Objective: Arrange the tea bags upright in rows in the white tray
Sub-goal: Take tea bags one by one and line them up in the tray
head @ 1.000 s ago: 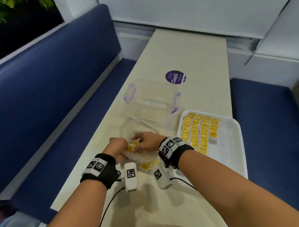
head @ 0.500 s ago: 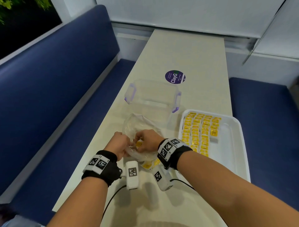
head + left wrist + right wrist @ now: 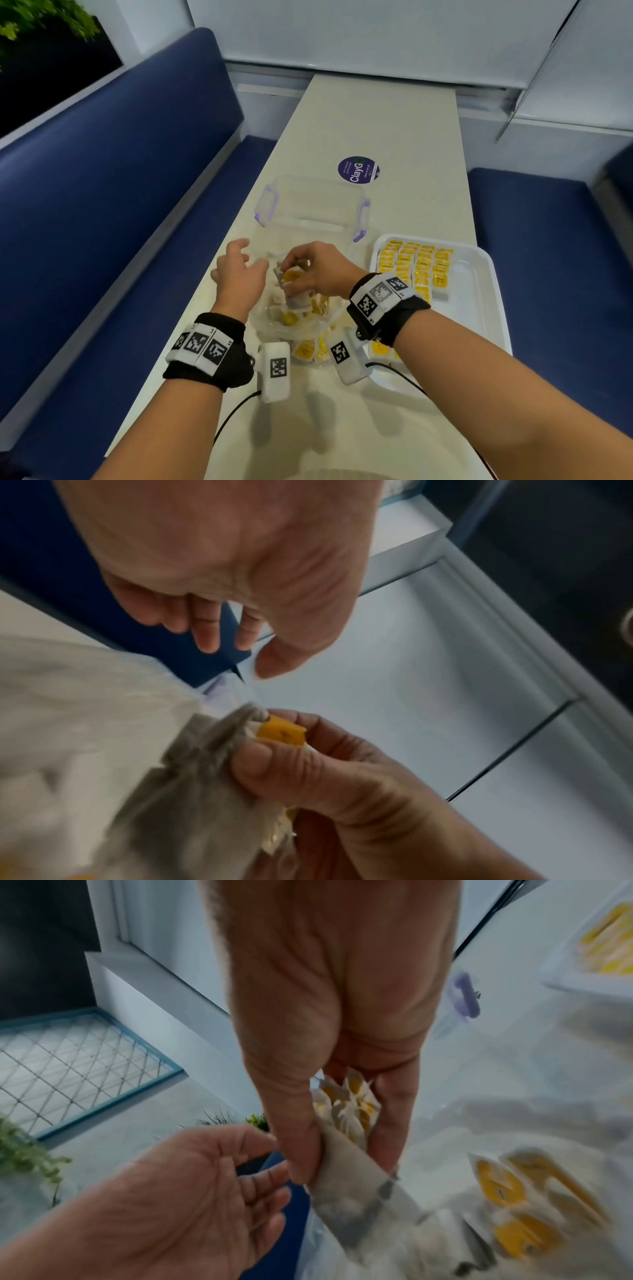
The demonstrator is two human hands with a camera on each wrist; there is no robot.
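Your head camera looks down along the tabletop (image 3: 394, 120) toward 12 o'clock. Both wrist cameras sit close, facing along the fingers (image 3: 209, 631); all share the held tea bags (image 3: 291, 275).

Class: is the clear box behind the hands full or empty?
Empty: through the clear box only the table shows; no tea bags inside.

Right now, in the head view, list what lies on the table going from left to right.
Open left hand → right hand gripping a bunch of yellow-and-white tea bags over the clear plastic bag → white rectangular tray with rows of yellow tea bags.
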